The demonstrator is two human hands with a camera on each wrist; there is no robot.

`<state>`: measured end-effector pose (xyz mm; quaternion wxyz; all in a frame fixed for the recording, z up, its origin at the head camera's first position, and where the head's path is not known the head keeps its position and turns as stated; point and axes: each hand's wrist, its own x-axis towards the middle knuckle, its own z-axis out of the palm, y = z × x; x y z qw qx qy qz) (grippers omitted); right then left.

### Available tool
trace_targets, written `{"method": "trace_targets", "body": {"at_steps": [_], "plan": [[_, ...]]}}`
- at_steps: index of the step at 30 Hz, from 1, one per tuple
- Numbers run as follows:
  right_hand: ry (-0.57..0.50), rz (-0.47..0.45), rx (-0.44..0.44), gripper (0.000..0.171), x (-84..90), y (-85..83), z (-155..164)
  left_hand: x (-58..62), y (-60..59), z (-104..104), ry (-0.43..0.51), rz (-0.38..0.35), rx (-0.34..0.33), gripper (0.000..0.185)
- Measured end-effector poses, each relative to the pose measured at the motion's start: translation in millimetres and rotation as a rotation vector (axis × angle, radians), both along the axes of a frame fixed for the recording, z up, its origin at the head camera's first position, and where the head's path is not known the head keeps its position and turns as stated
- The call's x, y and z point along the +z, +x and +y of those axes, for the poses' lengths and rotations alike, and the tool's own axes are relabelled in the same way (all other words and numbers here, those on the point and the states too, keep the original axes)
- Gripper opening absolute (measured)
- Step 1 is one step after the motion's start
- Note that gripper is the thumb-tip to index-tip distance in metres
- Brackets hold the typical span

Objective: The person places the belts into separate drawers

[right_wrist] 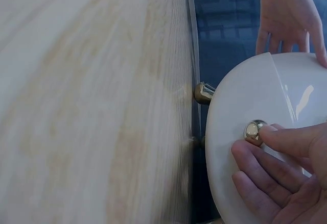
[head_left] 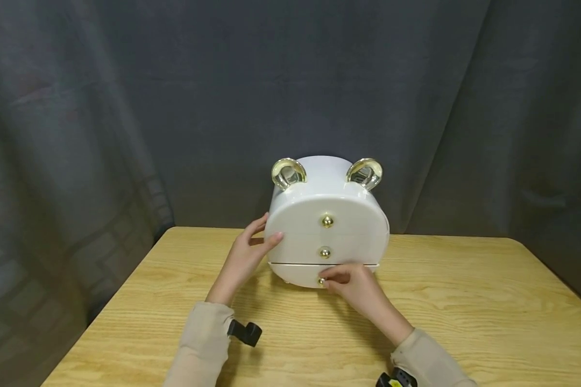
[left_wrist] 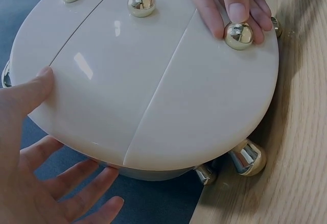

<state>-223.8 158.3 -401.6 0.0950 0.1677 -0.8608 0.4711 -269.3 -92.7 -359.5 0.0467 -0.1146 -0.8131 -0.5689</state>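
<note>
A white rounded drawer box (head_left: 295,215) with two gold ears stands on the table, with three gold knobs down its front. My left hand (head_left: 246,251) holds the box's left side, thumb on the front face and fingers spread along the side. At the lowest drawer (head_left: 295,274), my right hand (head_left: 355,285) pinches the gold knob (left_wrist: 238,35) between thumb and fingers. A thin dark line runs above that drawer in the head view. The middle knob (head_left: 325,252) and top knob (head_left: 327,221) are untouched.
The box rests on short gold feet (left_wrist: 248,157) on a light wooden table (head_left: 465,301). Dark grey curtains (head_left: 222,107) hang behind the table and at both sides. A black wrist device (head_left: 245,332) sits at the left sleeve.
</note>
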Motion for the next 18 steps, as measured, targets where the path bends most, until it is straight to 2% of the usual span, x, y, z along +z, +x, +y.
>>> {"method": "trace_targets", "body": {"at_steps": [18], "plan": [[0.025, 0.040, -0.005, 0.014, 1.4, -3.0, -4.8, 6.8, 3.7, -3.0, -0.011, 0.007, 0.009, 0.075]]}}
